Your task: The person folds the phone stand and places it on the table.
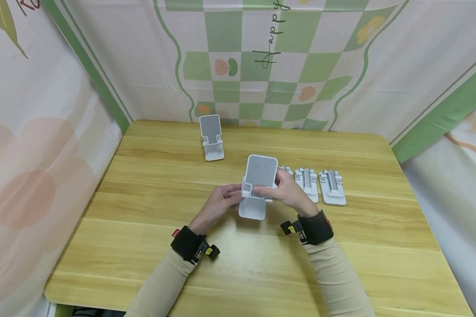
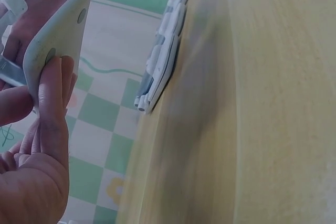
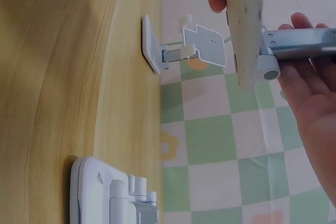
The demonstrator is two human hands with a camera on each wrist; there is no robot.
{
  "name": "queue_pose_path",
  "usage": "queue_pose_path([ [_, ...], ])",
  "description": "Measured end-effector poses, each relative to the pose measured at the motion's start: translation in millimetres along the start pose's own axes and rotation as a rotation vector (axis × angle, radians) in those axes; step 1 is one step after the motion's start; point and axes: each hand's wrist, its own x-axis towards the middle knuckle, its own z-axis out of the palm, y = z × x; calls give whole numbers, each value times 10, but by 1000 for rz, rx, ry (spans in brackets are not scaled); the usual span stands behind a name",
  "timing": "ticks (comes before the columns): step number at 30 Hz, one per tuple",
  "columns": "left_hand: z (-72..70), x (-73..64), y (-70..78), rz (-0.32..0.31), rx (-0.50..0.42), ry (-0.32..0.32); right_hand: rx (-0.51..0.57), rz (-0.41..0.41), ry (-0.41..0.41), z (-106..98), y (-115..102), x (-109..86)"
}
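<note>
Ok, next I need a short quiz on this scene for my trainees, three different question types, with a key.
1. Multiple choice: how many folded stands lie on the table?
A) one
B) three
C) five

2. True or false: the left hand and the right hand both hold the lifted stand.

3. Fill in: in the head view, the other unfolded stand is to the ____ of the folded ones.

Key: 1. B. 2. True. 3. Left.

A green-and-white checked curtain (image 1: 258, 66) hangs behind the wooden table (image 1: 381, 251).
</note>
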Motion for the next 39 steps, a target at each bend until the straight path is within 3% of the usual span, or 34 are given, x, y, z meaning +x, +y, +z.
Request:
queue_pose_path([
  [28, 1, -30, -54, -17, -5, -5, -66, -12, 53, 39, 113, -8],
  [39, 2, -39, -39, -11, -23, -32, -100, -13, 96, 84, -32, -22],
])
